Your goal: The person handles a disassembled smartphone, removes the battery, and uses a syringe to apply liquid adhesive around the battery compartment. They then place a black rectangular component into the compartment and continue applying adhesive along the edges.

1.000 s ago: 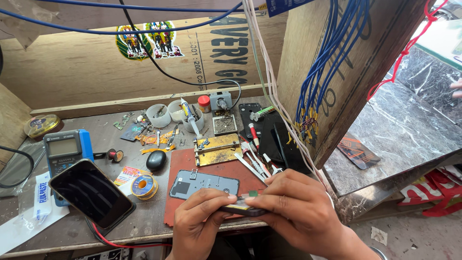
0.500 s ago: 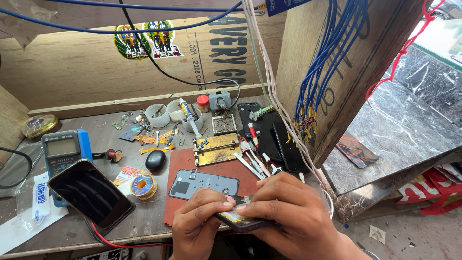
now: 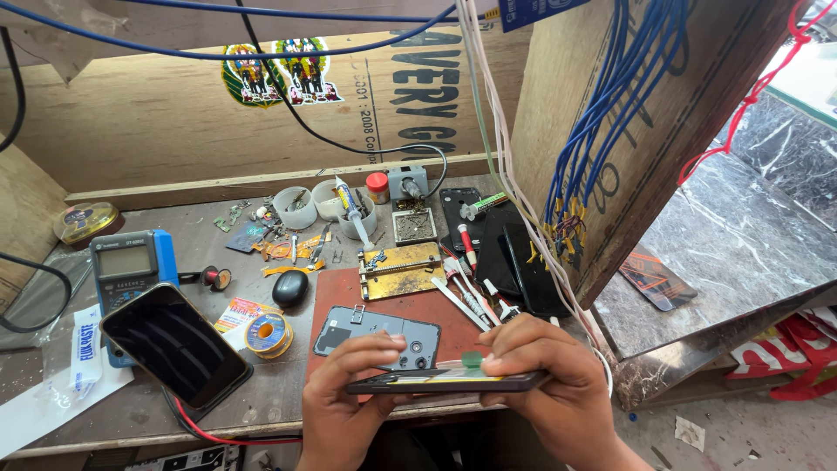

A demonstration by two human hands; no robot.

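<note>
Far left of the grip, leaning on a blue multimeter (image 3: 131,266): a dark-screened smartphone (image 3: 174,344), tilted up, perhaps so the screen can be seen while working. Nearer, just left of the grip: a solder wire spool (image 3: 268,334), within easy reach. Left hand (image 3: 344,406) closed around the left end of a slim black phone frame (image 3: 445,381), thumb on top, fingers beneath. Frame held edge-on and level, just above the near edge of the red work mat (image 3: 392,305), apparently to sight along its side. Right hand (image 3: 549,384) closed on the right end, fingertips pressing along the top edge beside a small green pick (image 3: 472,358); whether the pick is wedged in, cannot tell. Just beyond the grip, flat on the mat: a grey phone back cover (image 3: 377,336). Beyond and right: tweezers and tools (image 3: 466,292) fanned out.
</note>
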